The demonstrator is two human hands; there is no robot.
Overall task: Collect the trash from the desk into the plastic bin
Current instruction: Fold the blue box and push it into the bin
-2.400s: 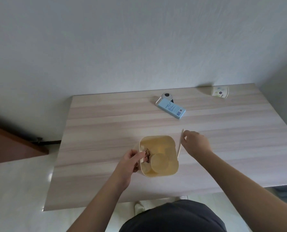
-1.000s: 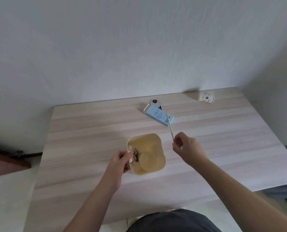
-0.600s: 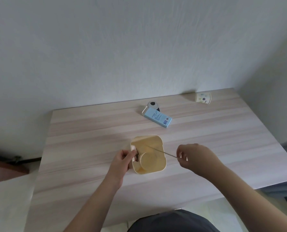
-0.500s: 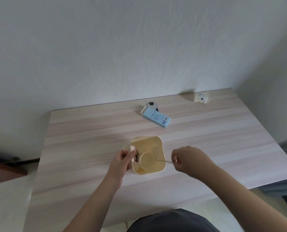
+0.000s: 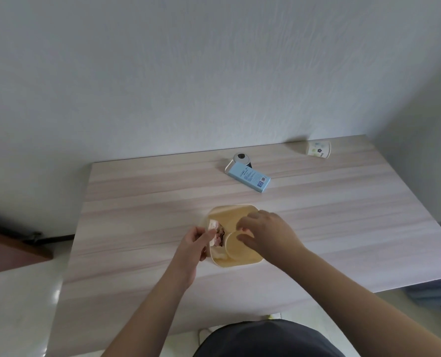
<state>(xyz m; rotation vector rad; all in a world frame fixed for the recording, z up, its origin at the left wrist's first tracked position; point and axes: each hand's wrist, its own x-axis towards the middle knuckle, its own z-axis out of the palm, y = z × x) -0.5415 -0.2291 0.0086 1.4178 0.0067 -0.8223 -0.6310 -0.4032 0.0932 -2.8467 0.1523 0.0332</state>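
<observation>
My right hand (image 5: pixel 263 234) has come in from beside the bin (image 5: pixel 233 237) and now hangs over its open mouth; the thin stick I pinched a moment ago no longer shows, so I judge it has dropped inside or lies hidden under my palm. The fingers are loosely curled, and I cannot tell whether they pinch anything. My left hand (image 5: pixel 196 240) grips the bin's left rim, thumb over the edge, steadying it on the desk (image 5: pixel 142 202).

The step in hand is dropping the stick; inside the bin I see a round lid or cup and some crumpled scraps. Two pieces of trash remain on the desk, I think. The box (image 5: pixel 247 177) lies flat well beyond the bin, near the wall, its long axis running from far-left to near-right. The cup (image 5: pixel 317 149) lies on its side in the far right corner, long axis roughly across the desk; which end is the mouth I cannot tell.

Next my right hand must lift clear and reach far forward for the box, gripping it across its narrow width.
</observation>
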